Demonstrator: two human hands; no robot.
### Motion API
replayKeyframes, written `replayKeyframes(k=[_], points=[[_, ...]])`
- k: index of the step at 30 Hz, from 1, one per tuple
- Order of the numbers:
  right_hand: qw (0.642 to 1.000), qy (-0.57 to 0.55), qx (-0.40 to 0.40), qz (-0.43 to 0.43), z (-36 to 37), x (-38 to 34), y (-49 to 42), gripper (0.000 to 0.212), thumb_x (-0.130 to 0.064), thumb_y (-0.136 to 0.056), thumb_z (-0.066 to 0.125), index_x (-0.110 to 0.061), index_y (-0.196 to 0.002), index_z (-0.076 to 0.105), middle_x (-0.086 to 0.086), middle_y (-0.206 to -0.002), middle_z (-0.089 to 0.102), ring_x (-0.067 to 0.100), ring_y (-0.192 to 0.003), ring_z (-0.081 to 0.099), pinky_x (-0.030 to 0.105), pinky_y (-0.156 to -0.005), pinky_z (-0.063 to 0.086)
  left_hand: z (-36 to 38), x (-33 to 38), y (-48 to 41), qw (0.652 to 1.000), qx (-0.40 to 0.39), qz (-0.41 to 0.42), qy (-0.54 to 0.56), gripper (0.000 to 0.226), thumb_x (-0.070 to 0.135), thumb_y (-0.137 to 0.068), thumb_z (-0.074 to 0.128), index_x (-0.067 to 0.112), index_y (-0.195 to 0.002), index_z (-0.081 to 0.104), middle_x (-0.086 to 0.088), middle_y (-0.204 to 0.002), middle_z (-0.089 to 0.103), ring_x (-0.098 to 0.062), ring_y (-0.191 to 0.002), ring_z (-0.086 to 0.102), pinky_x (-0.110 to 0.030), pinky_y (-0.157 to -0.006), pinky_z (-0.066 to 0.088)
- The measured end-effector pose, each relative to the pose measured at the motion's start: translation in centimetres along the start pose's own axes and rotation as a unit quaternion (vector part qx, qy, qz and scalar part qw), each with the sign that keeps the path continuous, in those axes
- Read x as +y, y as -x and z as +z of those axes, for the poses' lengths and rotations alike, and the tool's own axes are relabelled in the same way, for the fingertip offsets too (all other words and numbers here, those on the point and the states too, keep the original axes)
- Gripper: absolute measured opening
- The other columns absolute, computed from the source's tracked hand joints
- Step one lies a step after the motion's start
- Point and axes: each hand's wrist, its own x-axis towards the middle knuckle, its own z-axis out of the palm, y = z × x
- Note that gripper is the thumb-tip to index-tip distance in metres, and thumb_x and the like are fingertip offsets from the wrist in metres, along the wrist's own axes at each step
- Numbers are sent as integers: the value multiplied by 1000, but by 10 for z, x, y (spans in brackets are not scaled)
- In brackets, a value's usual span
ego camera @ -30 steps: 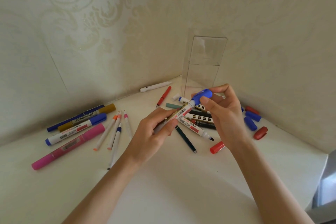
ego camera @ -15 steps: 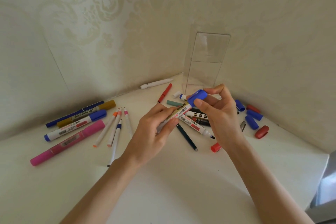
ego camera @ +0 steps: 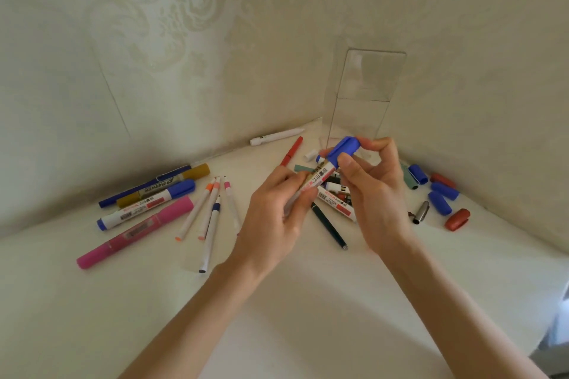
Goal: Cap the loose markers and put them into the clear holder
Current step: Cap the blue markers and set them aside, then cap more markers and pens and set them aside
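Clear glossy plastic holder [ego camera: 366, 101]; matt embossed wallpaper [ego camera: 172, 40].

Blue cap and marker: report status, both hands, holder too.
Left hand grips white marker barrel. Right hand pinches blue cap on marker's tip end. Clear holder stands empty behind. Loose caps and pens litter the table; path to holder open.

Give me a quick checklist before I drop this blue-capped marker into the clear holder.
1. Blue plastic cap sits on the white marker barrel: ok; whether it has clicked fully home: cannot tell.
2. Left hand grips the barrel: ok.
3. Right hand pinches the cap: ok.
4. Clear plastic holder stands upright in the corner behind the hands: ok.
5. Holder shows nothing inside, so there is room: ok.
6. Other pens and loose caps lie below the hands on the white tabletop; way up to the holder's opening looks free: ok.
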Motion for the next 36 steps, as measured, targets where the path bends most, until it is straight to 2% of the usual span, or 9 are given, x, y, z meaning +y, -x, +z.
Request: replayKeyframes(k=[3,5,8,12,20,24,29,33,36], points=[[986,164,-11,-4,-3,-1,-4,10,-18,-94,51,-28,-97,54,-12,-84,72,-4,-69,61,8,-66,46,-21,-10,1,994,-30,1,-105,26,23,-93,51,13,-115,61,5,-90,54,-7,-75,54,-22,-65,44],[956,291,-29,-12,-12,2,-9,17,-30,-97,44,-31,-108,56,-23,-98,63,-15,-81,57,1,-67,43,-43,-24,1,988,15,-14,-154,30,22,-92,54,11,-119,60,-1,-98,58,-12,-83,57,-21,-72,43],[922,387,-18,-4,-26,9,-15,26,-29,-97,44,-25,-121,55,-13,-111,61,-10,-90,54,1,-67,41,-82,-49,3,974,64,-75,-205,34,12,-88,58,13,-122,58,-5,-104,59,-15,-92,55,-21,-80,38],[904,427,-17,17,-34,18,-13,21,-18,-95,49,-19,-112,61,-3,-107,65,8,-90,60,10,-69,42,-134,-83,14,931,67,-164,-319,30,9,-88,56,16,-117,62,-17,-101,59,-37,-92,59,-36,-80,43],[889,455,-32,35,-40,19,-6,21,-17,-95,49,-17,-111,62,-7,-101,59,5,-90,53,7,-68,38,-142,-102,26,841,83,-227,-484,40,18,-85,60,8,-124,55,-26,-114,54,-46,-105,47,-52,-87,38],[881,472,11,38,-70,11,-14,22,-17,-95,49,-15,-114,61,-4,-106,60,8,-96,54,14,-75,39,-115,-85,8,882,64,-164,-437,28,12,-84,61,2,-111,63,-24,-110,55,-46,-100,49,-50,-86,40],[869,486,93,25,-115,7,-23,22,-5,-91,49,-8,-104,66,-2,-99,64,14,-90,56,15,-68,36,-38,-37,-11,971,-69,-48,-224,18,10,-87,59,15,-101,68,-1,-101,59,-19,-95,57,-25,-82,40],[859,491,141,40,-143,8,-30,29,-1,-88,45,-12,-105,65,8,-105,66,20,-88,56,24,-57,43,30,-9,-28,951,-200,106,-213,25,17,-91,53,21,-114,63,5,-111,57,-13,-101,53,-21,-82,36],[839,499,210,55,-160,8,-36,30,-4,-87,38,-21,-96,62,11,-105,62,35,-70,62,23,-34,41,57,-14,-44,926,-262,76,-260,29,26,-93,50,26,-120,58,8,-116,52,-10,-109,45,-19,-83,26]])
